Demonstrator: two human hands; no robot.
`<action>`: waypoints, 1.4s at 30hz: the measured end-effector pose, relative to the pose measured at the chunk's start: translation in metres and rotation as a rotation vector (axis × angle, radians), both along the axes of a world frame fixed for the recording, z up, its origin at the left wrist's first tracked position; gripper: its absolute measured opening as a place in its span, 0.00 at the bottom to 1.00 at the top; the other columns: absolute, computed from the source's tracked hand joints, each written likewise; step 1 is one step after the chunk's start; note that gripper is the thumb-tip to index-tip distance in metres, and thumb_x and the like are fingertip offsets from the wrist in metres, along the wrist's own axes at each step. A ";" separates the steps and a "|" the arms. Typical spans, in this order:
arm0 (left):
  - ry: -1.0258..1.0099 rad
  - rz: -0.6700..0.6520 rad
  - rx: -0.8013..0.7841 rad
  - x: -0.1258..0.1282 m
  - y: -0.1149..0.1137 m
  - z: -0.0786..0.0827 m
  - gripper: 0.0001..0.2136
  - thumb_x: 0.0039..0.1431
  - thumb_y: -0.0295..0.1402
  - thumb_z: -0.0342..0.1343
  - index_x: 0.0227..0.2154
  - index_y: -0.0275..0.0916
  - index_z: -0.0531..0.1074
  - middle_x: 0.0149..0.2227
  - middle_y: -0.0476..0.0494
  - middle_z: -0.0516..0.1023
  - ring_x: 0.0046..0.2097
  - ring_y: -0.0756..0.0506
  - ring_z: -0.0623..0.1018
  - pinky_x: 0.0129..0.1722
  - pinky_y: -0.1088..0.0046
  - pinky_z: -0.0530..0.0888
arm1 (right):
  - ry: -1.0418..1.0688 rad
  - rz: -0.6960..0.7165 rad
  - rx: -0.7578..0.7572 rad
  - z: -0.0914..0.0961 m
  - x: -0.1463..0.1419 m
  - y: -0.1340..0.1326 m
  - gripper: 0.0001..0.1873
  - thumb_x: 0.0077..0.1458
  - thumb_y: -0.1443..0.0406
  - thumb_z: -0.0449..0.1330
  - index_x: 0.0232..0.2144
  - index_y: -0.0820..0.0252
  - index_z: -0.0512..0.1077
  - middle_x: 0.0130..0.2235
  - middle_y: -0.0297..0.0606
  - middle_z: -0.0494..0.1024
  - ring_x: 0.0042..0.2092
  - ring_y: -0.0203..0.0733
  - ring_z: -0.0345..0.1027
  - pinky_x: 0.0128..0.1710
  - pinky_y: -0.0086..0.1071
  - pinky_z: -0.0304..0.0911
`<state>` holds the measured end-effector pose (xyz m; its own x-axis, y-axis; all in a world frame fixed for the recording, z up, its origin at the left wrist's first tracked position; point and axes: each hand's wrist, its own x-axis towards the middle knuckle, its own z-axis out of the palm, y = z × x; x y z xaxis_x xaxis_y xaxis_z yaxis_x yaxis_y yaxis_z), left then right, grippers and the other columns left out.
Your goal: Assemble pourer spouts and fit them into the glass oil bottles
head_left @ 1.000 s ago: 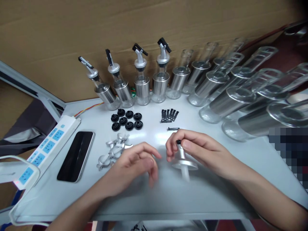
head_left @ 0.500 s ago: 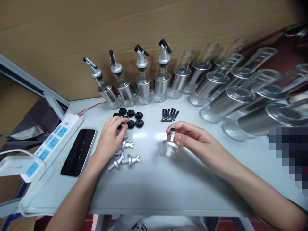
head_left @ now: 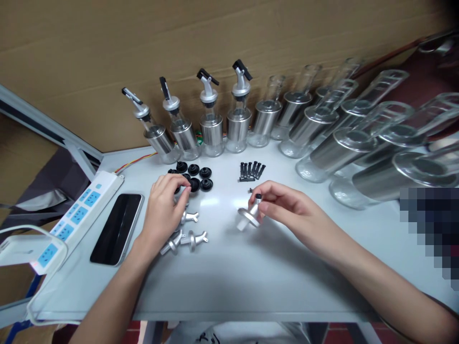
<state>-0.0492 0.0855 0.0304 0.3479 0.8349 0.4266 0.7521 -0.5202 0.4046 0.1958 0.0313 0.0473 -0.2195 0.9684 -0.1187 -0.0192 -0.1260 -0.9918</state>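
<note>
one silver spout [head_left: 247, 216] pinched in right hand [head_left: 287, 208]; left hand [head_left: 165, 206] curls over black seals [head_left: 199, 177], grip hidden

Seen from a head-worn camera at the near edge of the white table [head_left: 233, 282], the view faces forward and down toward the cardboard wall [head_left: 215, 33] on the far side. It sits close. Both forearms enter from the near edge, and the left hand [head_left: 165, 205] and the right hand [head_left: 289, 208], pinching a metal pourer [head_left: 245, 219], fill mid-frame. Oil bottles [head_left: 211, 125] line the far edge.
</note>
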 end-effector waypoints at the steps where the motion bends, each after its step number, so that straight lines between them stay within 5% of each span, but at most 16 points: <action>1: -0.082 -0.015 -0.003 0.003 -0.003 0.001 0.03 0.62 0.26 0.51 0.33 0.38 0.69 0.37 0.43 0.75 0.42 0.44 0.74 0.43 0.66 0.69 | 0.011 0.000 0.003 -0.001 0.000 0.000 0.05 0.53 0.63 0.60 0.31 0.58 0.68 0.28 0.32 0.72 0.29 0.35 0.69 0.34 0.31 0.67; 8: -0.826 -0.099 -0.565 0.024 -0.029 0.002 0.02 0.60 0.29 0.55 0.32 0.40 0.69 0.39 0.47 0.73 0.39 0.50 0.75 0.38 0.78 0.72 | 0.084 -0.104 0.061 -0.006 0.000 0.001 0.06 0.52 0.66 0.63 0.35 0.57 0.70 0.28 0.30 0.73 0.29 0.34 0.71 0.33 0.29 0.68; 13: -1.029 -0.223 -0.782 0.028 -0.034 0.002 0.03 0.61 0.30 0.58 0.32 0.40 0.71 0.40 0.49 0.73 0.36 0.54 0.76 0.38 0.81 0.74 | 0.101 -0.121 0.076 -0.004 -0.001 0.000 0.04 0.53 0.66 0.64 0.33 0.57 0.73 0.26 0.29 0.76 0.27 0.32 0.73 0.31 0.25 0.68; 22: -1.021 -0.334 -0.697 0.031 -0.039 0.002 0.03 0.58 0.31 0.61 0.32 0.40 0.73 0.39 0.46 0.74 0.39 0.50 0.78 0.38 0.77 0.79 | 0.020 -0.066 0.035 0.003 -0.005 -0.003 0.14 0.48 0.56 0.69 0.29 0.58 0.70 0.25 0.32 0.75 0.26 0.35 0.73 0.28 0.27 0.68; 31: -0.853 -0.348 -0.509 0.032 -0.044 0.004 0.07 0.54 0.28 0.65 0.36 0.40 0.76 0.37 0.43 0.76 0.40 0.48 0.78 0.39 0.76 0.79 | -0.066 0.001 0.080 0.003 -0.006 -0.005 0.06 0.52 0.62 0.64 0.31 0.59 0.75 0.31 0.36 0.78 0.30 0.36 0.70 0.30 0.29 0.66; 42: -0.767 -0.359 -0.425 0.030 -0.040 0.004 0.05 0.51 0.33 0.68 0.32 0.41 0.81 0.31 0.43 0.82 0.33 0.46 0.81 0.34 0.72 0.80 | 0.059 0.140 -0.082 0.000 -0.007 -0.010 0.14 0.52 0.56 0.65 0.29 0.60 0.69 0.23 0.33 0.77 0.24 0.36 0.74 0.25 0.28 0.67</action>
